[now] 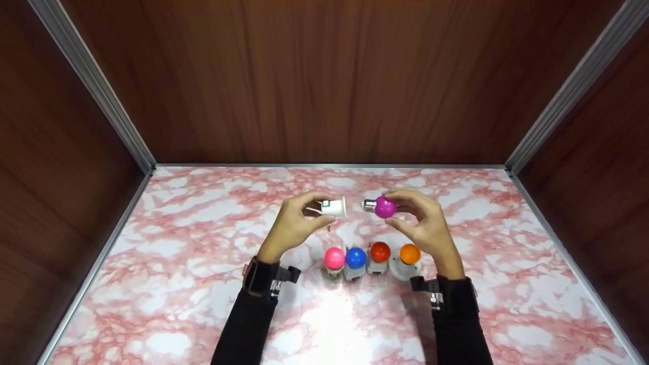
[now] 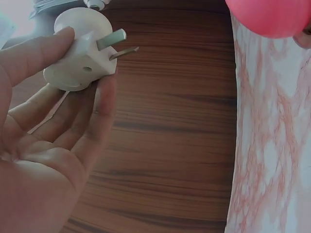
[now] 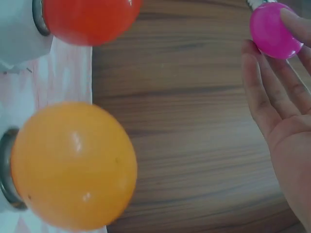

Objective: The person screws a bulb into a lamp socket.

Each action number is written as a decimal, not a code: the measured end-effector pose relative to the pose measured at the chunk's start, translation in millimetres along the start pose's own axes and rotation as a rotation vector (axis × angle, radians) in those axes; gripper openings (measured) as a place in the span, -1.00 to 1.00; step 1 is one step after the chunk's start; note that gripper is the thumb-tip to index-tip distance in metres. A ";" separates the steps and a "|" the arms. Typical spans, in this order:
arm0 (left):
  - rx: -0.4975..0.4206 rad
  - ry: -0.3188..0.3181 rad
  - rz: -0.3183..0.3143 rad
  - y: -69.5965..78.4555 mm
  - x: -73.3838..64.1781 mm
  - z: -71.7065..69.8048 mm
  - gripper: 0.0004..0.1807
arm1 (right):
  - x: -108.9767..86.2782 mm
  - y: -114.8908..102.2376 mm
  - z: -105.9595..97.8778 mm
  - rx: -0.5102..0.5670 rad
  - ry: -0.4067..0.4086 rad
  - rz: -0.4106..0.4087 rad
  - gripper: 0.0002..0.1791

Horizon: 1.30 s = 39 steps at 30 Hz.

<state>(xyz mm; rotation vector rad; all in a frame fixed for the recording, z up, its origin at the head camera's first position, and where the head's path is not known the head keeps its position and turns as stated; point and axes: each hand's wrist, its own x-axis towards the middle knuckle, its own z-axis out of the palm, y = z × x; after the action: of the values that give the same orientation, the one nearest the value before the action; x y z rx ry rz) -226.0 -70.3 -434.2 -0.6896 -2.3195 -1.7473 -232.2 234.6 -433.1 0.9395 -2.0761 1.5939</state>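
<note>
My left hand (image 1: 300, 221) pinches a white plug-in bulb holder (image 1: 334, 208) between thumb and fingers, its wide mouth facing right. In the left wrist view, two flat metal prongs stick out of the holder's (image 2: 80, 56) back. Across from it, my right hand (image 1: 420, 219) grips a magenta bulb (image 1: 386, 207) by its round globe, with the metal screw base pointing left toward the holder. A small gap separates base and holder. The right wrist view shows the magenta bulb (image 3: 275, 31) between thumb and fingertips.
Nearer me stand several bulbs in white holders: pink (image 1: 334, 258), blue (image 1: 356, 258), red (image 1: 380, 252) and orange (image 1: 410, 254), the last on a round base (image 1: 404, 272). Brown wood-grain panels (image 1: 324, 81) with metal edging enclose the marbled tabletop (image 1: 192, 263).
</note>
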 end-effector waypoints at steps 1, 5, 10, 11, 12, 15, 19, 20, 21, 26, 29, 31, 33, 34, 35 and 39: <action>-0.004 0.001 0.003 0.0 0.3 -0.1 -0.59 | 0.2 0.1 1.2 0.001 -0.002 -0.006 -0.48; -0.032 0.004 -0.005 -0.3 0.8 0.2 -0.58 | 0.7 0.1 5.0 -0.004 -0.017 -0.006 -0.48; -0.034 -0.002 0.001 -1.5 0.6 2.4 -0.59 | 0.8 -0.2 7.7 -0.015 -0.034 -0.004 -0.48; -0.032 -0.003 0.004 -1.3 0.6 3.0 -0.59 | 0.7 -0.3 7.9 -0.017 -0.037 -0.007 -0.48; -0.031 -0.002 0.008 -1.4 0.5 3.6 -0.59 | 0.8 -0.5 8.2 -0.017 -0.040 -0.010 -0.47; -0.027 -0.004 0.011 -1.3 0.4 5.3 -0.59 | 0.9 -0.7 8.8 -0.017 -0.050 -0.018 -0.47; -0.023 -0.012 0.020 -1.5 1.1 7.9 -0.58 | 1.6 -1.5 10.3 -0.017 -0.058 -0.014 -0.47; -0.025 -0.015 0.024 -1.5 1.5 8.6 -0.58 | 1.9 -1.7 10.8 -0.015 -0.060 -0.016 -0.47; -0.029 -0.019 0.028 -1.4 1.8 9.2 -0.58 | 2.0 -1.6 11.3 -0.014 -0.061 -0.015 -0.48; -0.051 -0.029 0.038 -1.3 1.9 11.6 -0.57 | 2.6 -1.3 14.0 -0.011 -0.073 -0.022 -0.48; -0.046 -0.033 0.039 -0.9 1.6 12.4 -0.57 | 2.8 -1.4 15.4 -0.014 -0.075 -0.017 -0.47; -0.041 -0.036 0.037 -0.8 1.6 12.8 -0.57 | 2.8 -1.6 16.2 -0.015 -0.077 -0.014 -0.47; -0.040 -0.039 0.036 -1.1 1.7 13.3 -0.57 | 2.8 -1.4 17.1 -0.014 -0.081 -0.016 -0.48; -0.040 -0.040 0.036 -1.3 1.8 13.5 -0.58 | 3.0 -1.3 17.6 -0.014 -0.084 -0.018 -0.48; -0.041 -0.041 0.037 -2.1 2.0 13.8 -0.58 | 3.1 -1.3 18.0 -0.014 -0.086 -0.021 -0.48; -0.038 -0.045 0.048 -3.4 2.9 14.9 -0.58 | 3.7 -0.9 19.8 -0.016 -0.093 -0.034 -0.48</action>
<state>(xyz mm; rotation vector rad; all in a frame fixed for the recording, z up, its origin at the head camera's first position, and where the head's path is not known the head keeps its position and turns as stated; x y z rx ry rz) -227.9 -56.3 -440.6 -0.7924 -2.2838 -1.7774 -232.0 214.7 -436.1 1.0566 -2.1192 1.5420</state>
